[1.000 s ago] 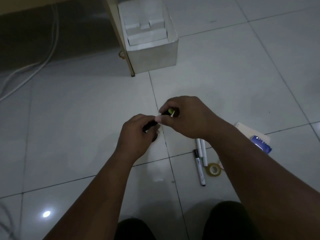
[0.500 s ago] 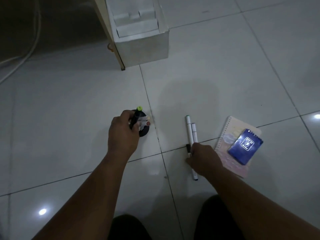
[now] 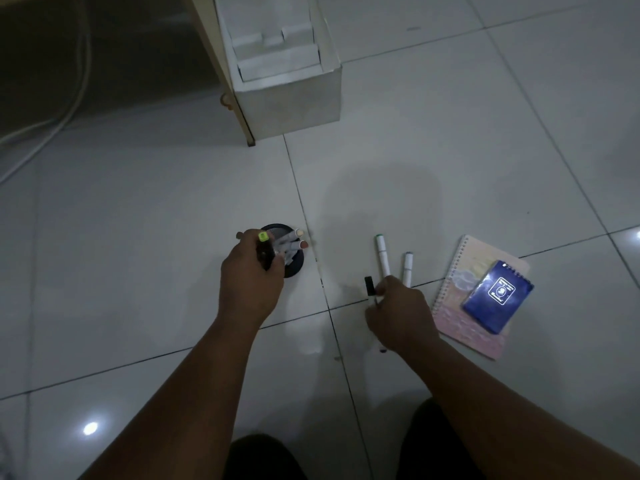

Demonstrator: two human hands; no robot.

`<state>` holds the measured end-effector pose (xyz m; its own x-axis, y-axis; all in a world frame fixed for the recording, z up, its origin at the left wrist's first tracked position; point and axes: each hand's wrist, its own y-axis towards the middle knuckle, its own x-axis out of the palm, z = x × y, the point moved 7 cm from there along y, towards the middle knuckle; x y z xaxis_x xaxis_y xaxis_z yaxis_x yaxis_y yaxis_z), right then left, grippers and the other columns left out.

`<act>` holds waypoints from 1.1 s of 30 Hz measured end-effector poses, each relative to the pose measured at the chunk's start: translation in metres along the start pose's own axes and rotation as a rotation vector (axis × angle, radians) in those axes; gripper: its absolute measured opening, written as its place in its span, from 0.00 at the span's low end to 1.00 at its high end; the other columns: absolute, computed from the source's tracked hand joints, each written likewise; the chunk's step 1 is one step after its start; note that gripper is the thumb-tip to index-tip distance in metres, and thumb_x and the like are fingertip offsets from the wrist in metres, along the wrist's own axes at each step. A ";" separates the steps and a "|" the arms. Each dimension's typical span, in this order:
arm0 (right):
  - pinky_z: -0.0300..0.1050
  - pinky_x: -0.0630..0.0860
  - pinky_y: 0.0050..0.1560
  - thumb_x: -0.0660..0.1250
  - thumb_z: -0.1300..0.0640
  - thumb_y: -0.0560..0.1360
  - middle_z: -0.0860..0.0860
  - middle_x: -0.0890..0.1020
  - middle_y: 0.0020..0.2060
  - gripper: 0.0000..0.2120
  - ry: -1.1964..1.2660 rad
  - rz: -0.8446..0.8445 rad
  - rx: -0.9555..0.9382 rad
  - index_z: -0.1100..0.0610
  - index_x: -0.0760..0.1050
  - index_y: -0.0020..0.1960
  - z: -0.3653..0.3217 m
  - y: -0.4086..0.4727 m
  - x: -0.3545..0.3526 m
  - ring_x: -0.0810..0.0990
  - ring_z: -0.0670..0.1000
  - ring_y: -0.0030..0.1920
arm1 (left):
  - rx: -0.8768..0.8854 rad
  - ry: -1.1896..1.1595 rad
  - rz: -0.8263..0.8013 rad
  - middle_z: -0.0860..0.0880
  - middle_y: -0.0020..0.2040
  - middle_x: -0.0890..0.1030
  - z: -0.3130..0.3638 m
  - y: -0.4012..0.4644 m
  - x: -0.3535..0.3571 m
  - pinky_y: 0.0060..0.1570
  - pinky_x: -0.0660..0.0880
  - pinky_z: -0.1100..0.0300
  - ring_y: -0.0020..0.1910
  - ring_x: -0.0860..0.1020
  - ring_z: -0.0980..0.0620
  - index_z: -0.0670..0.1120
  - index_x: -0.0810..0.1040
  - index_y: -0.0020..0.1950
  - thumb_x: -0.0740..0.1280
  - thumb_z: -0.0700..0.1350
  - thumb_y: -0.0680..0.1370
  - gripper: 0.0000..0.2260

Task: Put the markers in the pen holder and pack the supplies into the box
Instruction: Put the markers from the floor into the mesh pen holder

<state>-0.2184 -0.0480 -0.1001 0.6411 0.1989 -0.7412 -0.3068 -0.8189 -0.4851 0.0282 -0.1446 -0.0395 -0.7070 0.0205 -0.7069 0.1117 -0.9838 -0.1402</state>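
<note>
A round black pen holder (image 3: 281, 229) stands on the tiled floor with several markers in it, among them two white ones (image 3: 292, 239) and a dark one with a green cap (image 3: 263, 238). My left hand (image 3: 250, 275) is wrapped around the holder's near side. My right hand (image 3: 398, 315) pinches a black-capped marker (image 3: 369, 286) and lifts its cap end off the floor. Two white markers (image 3: 382, 255) lie beside that hand on the floor. A white open box (image 3: 294, 95) sits at the back.
A spiral notebook (image 3: 453, 313) lies at the right with a small blue notepad (image 3: 498, 296) on top. A wooden furniture leg (image 3: 221, 67) stands against the box's left side. White cables (image 3: 65, 112) run along the floor at far left. My knees are at the bottom edge.
My right hand left the holder, dropped to the markers on the floor and closed on the black-capped one, now raising it. The left hand stays on the holder with the green-capped marker inside.
</note>
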 end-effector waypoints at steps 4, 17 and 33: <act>0.22 0.68 0.31 0.71 0.57 0.72 0.44 0.79 0.30 0.08 0.211 0.108 -0.133 0.54 0.75 0.49 -0.047 0.000 -0.033 0.77 0.36 0.28 | 0.065 -0.022 0.015 0.53 0.51 0.80 0.007 -0.002 -0.005 0.47 0.78 0.58 0.51 0.79 0.52 0.51 0.74 0.54 0.73 0.42 0.74 0.12; 0.26 0.74 0.40 0.73 0.52 0.74 0.42 0.84 0.40 0.08 0.584 0.178 -0.398 0.51 0.76 0.50 -0.171 0.012 -0.071 0.82 0.36 0.43 | 0.324 0.102 0.026 0.61 0.52 0.78 0.041 -0.001 -0.027 0.53 0.72 0.52 0.55 0.73 0.54 0.53 0.79 0.60 0.74 0.55 0.72 0.19; 0.39 0.69 0.47 0.73 0.53 0.72 0.52 0.83 0.50 0.15 0.145 0.266 -0.009 0.54 0.77 0.57 -0.007 0.051 -0.052 0.82 0.52 0.47 | 0.038 0.034 0.000 0.52 0.46 0.81 0.015 0.018 -0.013 0.35 0.70 0.69 0.42 0.80 0.54 0.54 0.73 0.63 0.66 0.45 0.81 0.12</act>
<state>-0.2626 -0.1046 -0.0827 0.6330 -0.1011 -0.7675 -0.4716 -0.8366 -0.2787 0.0291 -0.1650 -0.0227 -0.6830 0.0257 -0.7300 0.0846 -0.9899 -0.1140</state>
